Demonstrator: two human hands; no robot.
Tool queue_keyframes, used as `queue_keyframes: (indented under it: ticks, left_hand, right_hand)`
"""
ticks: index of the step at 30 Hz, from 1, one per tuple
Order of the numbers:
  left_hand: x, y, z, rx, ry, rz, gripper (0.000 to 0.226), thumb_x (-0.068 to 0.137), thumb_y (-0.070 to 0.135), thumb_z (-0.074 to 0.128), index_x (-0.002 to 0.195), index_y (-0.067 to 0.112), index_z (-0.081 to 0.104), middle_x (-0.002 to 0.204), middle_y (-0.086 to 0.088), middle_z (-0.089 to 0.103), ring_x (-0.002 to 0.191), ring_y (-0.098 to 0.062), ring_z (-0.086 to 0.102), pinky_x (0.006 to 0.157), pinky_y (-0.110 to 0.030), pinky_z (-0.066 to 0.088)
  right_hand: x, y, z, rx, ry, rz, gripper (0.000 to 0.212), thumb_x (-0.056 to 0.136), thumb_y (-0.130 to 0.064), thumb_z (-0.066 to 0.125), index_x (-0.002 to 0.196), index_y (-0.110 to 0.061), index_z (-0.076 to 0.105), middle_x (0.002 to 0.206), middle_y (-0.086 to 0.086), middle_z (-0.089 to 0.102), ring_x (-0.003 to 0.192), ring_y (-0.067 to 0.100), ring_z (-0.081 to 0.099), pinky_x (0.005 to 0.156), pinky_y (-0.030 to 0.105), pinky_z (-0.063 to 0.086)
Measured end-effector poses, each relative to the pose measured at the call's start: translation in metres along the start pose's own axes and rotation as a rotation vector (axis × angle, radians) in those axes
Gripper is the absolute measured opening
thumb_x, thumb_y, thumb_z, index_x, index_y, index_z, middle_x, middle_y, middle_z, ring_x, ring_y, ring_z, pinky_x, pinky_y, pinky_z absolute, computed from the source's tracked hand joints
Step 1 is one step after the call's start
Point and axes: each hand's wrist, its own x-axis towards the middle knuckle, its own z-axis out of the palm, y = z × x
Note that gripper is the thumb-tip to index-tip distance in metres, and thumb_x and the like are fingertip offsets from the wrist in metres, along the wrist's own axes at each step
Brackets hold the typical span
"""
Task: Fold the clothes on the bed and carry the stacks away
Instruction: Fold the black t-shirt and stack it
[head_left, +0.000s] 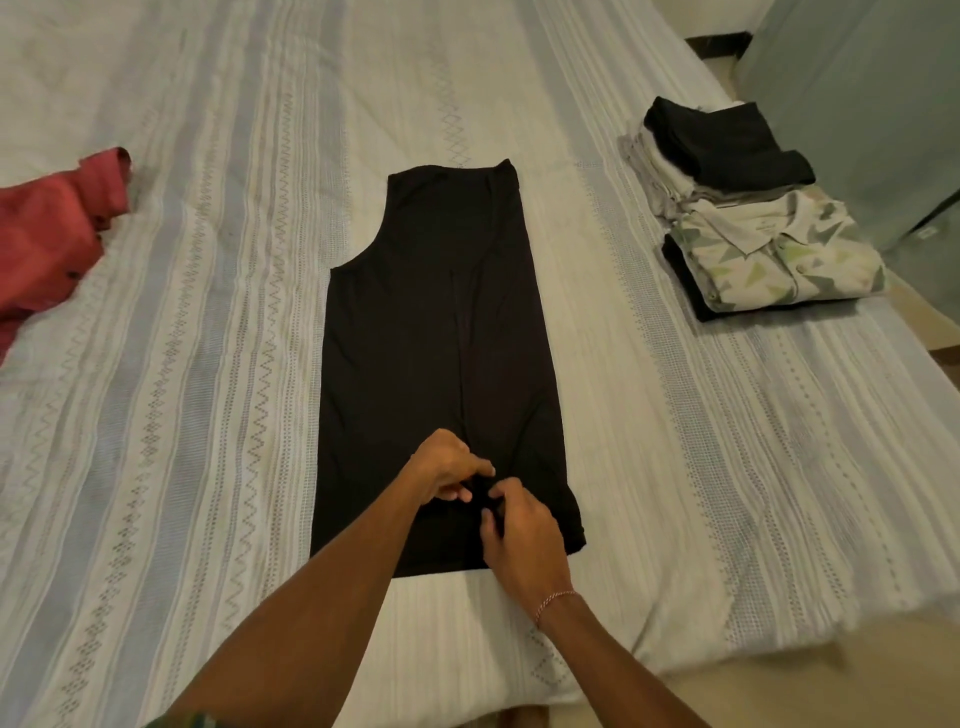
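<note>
While a black sleeveless top (441, 338) lies folded lengthwise in the middle of the bed (208, 364), its hem toward the near edge, the left hand (452, 467) and right hand (519, 540) both pinch a small bunch of its cloth just above the hem. A stack of folded clothes (748, 218) sits near the right edge; a red shirt (52, 234) lies crumpled at the left edge
</note>
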Motion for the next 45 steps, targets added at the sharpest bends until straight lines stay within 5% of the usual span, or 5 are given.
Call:
queue_keyframes:
  ticks: [5, 13, 19, 36, 45]
  left_hand:
    - [-0.012, -0.024, 0.014, 0.005, -0.083, -0.006, 0.015, 0.092, 0.023, 0.072, 0.089, 0.011, 0.065, 0.081, -0.009, 0.071, 0.056, -0.011, 0.066, 0.05, -0.02, 0.048]
    - [-0.023, -0.047, 0.015, -0.069, -0.117, 0.046, 0.024, 0.094, 0.02, 0.07, 0.073, 0.012, 0.061, 0.062, -0.004, 0.061, 0.049, -0.009, 0.055, 0.049, -0.02, 0.044]
    - [-0.029, -0.06, 0.018, -0.093, -0.11, 0.081, 0.02, 0.088, 0.019, 0.078, 0.084, 0.01, 0.06, 0.073, -0.007, 0.064, 0.049, -0.009, 0.061, 0.048, -0.019, 0.045]
    - [-0.034, -0.073, 0.031, -0.089, 0.0, 0.088, 0.031, 0.085, 0.029, 0.081, 0.099, 0.006, 0.068, 0.082, -0.008, 0.075, 0.052, -0.011, 0.067, 0.047, -0.02, 0.048]
    - [-0.048, -0.079, 0.039, 0.191, 0.191, 0.14, 0.034, 0.088, 0.046, 0.074, 0.074, 0.015, 0.07, 0.059, 0.004, 0.071, 0.05, -0.007, 0.065, 0.061, -0.027, 0.058]
  right_hand:
    - [-0.024, 0.005, 0.004, -0.155, -0.024, -0.044, 0.042, 0.083, -0.043, 0.075, 0.116, -0.023, 0.059, 0.105, -0.008, 0.062, 0.09, 0.014, 0.059, 0.075, 0.029, 0.055]
    - [-0.03, -0.013, -0.001, 0.044, -0.015, -0.088, 0.021, 0.094, -0.039, 0.066, 0.106, -0.022, 0.061, 0.089, -0.01, 0.063, 0.077, 0.007, 0.058, 0.069, 0.022, 0.052]
    - [-0.038, 0.047, -0.037, -0.305, 0.038, -0.096, 0.05, 0.078, -0.017, 0.076, 0.124, -0.02, 0.058, 0.126, 0.003, 0.056, 0.111, 0.021, 0.054, 0.09, 0.035, 0.054]
    - [-0.06, 0.097, -0.062, -0.417, 0.22, -0.191, 0.017, 0.082, -0.003, 0.081, 0.093, -0.014, 0.076, 0.084, -0.001, 0.064, 0.07, 0.015, 0.058, 0.059, 0.028, 0.052]
    - [-0.042, 0.037, -0.029, -0.522, 0.153, -0.18, 0.022, 0.092, -0.038, 0.063, 0.1, -0.018, 0.065, 0.094, 0.0, 0.059, 0.079, 0.015, 0.051, 0.063, 0.028, 0.046]
